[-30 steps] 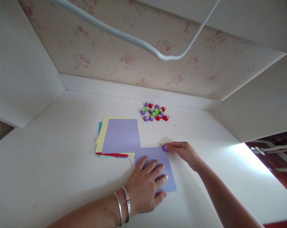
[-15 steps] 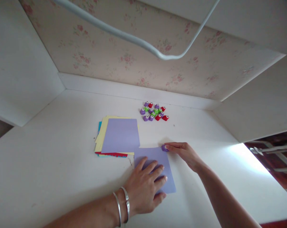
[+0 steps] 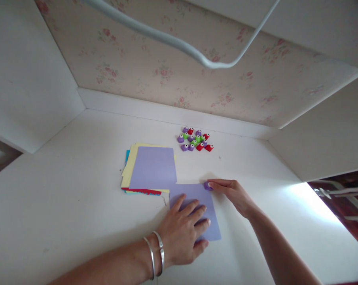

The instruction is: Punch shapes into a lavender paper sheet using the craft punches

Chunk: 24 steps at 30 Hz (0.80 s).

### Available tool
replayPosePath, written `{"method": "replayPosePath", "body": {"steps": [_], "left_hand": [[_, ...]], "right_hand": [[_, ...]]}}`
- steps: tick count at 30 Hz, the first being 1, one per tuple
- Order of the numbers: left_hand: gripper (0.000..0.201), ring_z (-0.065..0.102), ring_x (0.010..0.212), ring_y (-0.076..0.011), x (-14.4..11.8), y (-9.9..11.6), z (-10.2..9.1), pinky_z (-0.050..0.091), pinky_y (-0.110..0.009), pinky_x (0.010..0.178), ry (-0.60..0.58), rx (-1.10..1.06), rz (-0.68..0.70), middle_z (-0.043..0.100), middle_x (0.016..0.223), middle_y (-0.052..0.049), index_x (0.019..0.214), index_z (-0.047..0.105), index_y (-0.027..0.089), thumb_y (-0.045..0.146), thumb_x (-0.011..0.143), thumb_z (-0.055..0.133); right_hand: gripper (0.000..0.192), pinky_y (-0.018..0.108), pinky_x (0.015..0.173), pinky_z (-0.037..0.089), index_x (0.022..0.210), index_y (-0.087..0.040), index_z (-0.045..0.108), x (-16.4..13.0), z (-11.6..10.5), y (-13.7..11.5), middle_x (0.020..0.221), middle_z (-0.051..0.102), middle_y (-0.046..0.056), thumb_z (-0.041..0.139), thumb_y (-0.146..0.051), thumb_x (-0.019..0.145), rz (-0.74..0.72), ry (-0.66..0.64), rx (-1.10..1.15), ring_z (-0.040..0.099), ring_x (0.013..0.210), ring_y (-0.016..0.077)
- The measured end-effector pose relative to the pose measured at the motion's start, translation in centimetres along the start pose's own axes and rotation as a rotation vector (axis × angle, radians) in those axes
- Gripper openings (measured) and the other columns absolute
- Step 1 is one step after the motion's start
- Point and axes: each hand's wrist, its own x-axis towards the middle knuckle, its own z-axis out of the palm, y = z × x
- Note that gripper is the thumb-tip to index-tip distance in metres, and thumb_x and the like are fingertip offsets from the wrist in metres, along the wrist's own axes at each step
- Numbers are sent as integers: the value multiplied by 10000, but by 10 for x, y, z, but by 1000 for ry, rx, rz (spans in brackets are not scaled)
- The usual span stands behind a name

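My left hand (image 3: 183, 231), with two silver bangles on the wrist, lies flat with spread fingers on a single lilac paper sheet (image 3: 193, 196) on the white table. My right hand (image 3: 233, 192) holds a small purple paper punch (image 3: 207, 185) at the sheet's far right corner, fingers closed over it. Just left of the sheet lies a stack of coloured papers (image 3: 150, 168) with a lilac sheet on top. Farther back sits a cluster of several small purple, red and green punches (image 3: 196, 139).
The white table (image 3: 63, 190) is boxed in by white side panels and a floral back wall (image 3: 167, 75). A white cable (image 3: 179, 45) hangs across the top of the view. The table's right edge (image 3: 339, 225) drops off to a dark red floor.
Both hands stay in place on the sheet and the punch. The view has shifted slightly.
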Motion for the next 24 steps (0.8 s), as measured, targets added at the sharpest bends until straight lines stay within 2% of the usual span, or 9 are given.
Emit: {"method": "replayPosePath", "body": {"steps": [24], "left_hand": [[506, 346, 1402, -260, 0, 0, -2, 94, -543, 1184, -8, -19, -15, 422, 1501, -12, 1362, 510, 288, 553, 998, 279]], "right_hand": [[420, 445, 1101, 367, 1046, -238, 790, -1, 1, 5, 1112, 755, 58, 746, -540, 758, -9, 7, 9, 622, 1162, 307]]}}
